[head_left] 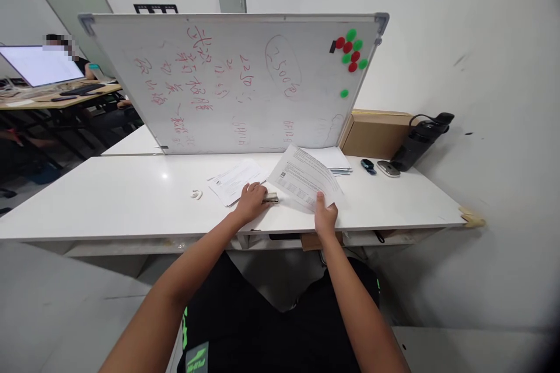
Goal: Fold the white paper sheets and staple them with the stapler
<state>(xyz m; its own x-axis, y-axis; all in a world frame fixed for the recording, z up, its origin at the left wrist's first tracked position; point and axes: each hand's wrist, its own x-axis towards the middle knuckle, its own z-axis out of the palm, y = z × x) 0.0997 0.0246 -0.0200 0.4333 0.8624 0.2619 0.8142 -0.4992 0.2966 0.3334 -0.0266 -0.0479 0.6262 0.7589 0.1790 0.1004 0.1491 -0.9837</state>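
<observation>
My right hand (326, 217) is closed on printed paper sheets (301, 178), thumb on top at their near edge. The sheets are lifted at a tilt above the desk. My left hand (252, 203) rests on the desk, fingers wrapped over a small stapler (270, 197); only one end shows, and the rest is hidden under the palm. Just beyond that hand, a loose pile of printed papers (236, 179) lies on the desk. Behind the held sheets is another paper stack (333, 158), partly covered by them.
A whiteboard (254, 87) with red writing and magnets stands along the back of the white desk (131, 198). To the right are a cardboard box (375, 135), black bottle (420, 143), mouse (388, 168) and watch (368, 166). White earphones (196, 193) lie left. A person sits far left.
</observation>
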